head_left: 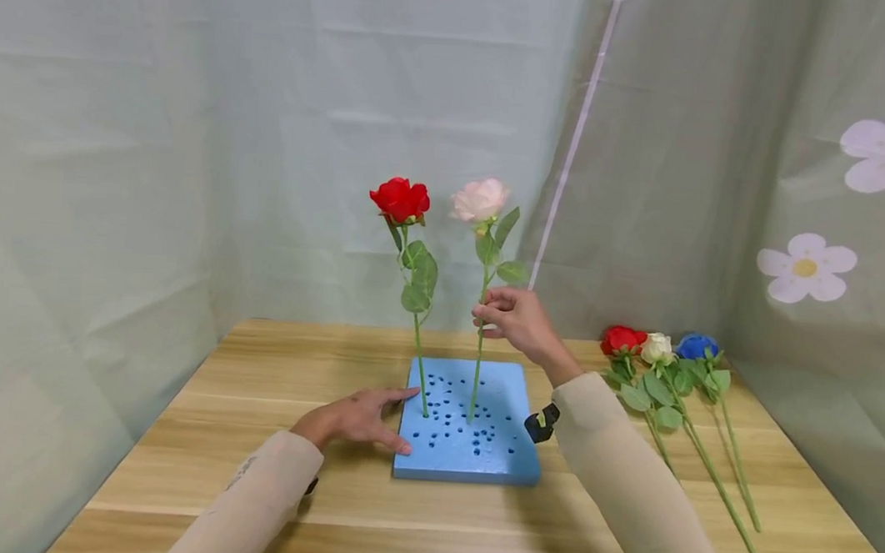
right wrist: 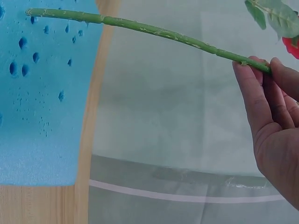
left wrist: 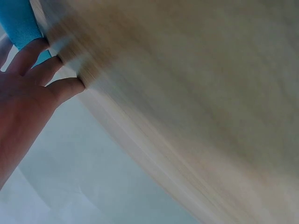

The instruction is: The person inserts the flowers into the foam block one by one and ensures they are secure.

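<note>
My right hand (head_left: 519, 318) pinches the green stem of a pale pink rose (head_left: 480, 200) between thumb and fingertips, holding it upright over a blue foam board (head_left: 518, 468) full of holes. In the right wrist view the cut end of the stem (right wrist: 159, 31) meets the board's surface; whether it has entered a hole I cannot tell. A red rose (head_left: 401, 201) stands in the board to the left, leaning slightly. My left hand (head_left: 360, 416) rests against the board's left edge, thumb and fingers spread. In the left wrist view its fingertips (left wrist: 70, 86) touch the tabletop.
On the wooden table (head_left: 200, 464), to the right, lie another red rose (head_left: 623, 339), a white rose (head_left: 657, 349) and a blue rose (head_left: 697, 347), stems toward the front. Pale cloth walls (head_left: 392, 98) enclose the table; the right one bears printed flowers (head_left: 807, 269).
</note>
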Motion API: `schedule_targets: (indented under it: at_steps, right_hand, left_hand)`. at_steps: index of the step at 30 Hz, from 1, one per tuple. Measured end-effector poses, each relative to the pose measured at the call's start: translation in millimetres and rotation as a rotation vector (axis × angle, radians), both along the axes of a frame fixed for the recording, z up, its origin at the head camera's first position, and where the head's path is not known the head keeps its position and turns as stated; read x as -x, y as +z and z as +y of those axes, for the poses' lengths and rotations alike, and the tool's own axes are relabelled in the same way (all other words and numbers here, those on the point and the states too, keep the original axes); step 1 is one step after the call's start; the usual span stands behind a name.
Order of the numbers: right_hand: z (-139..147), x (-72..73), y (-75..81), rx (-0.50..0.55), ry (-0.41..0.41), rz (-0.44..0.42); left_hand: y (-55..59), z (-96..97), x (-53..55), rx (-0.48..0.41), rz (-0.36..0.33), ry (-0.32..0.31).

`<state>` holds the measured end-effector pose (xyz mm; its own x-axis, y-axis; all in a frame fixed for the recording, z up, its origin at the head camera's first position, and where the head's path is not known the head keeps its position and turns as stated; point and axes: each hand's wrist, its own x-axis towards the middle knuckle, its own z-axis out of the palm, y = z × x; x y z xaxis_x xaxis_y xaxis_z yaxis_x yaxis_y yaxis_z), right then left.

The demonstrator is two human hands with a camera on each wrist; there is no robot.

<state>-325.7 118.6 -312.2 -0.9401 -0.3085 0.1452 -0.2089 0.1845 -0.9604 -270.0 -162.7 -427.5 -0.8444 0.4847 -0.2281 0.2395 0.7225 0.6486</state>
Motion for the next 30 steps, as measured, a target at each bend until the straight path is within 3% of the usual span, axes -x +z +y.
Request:
schedule_targets:
  at_steps: [30]
  right_hand:
    - [-18,2.0,4.0,0.000,0.031,-0.005]
  left_hand:
    - [-0.6,-1.1,3.1,-0.007,-0.024,0.007]
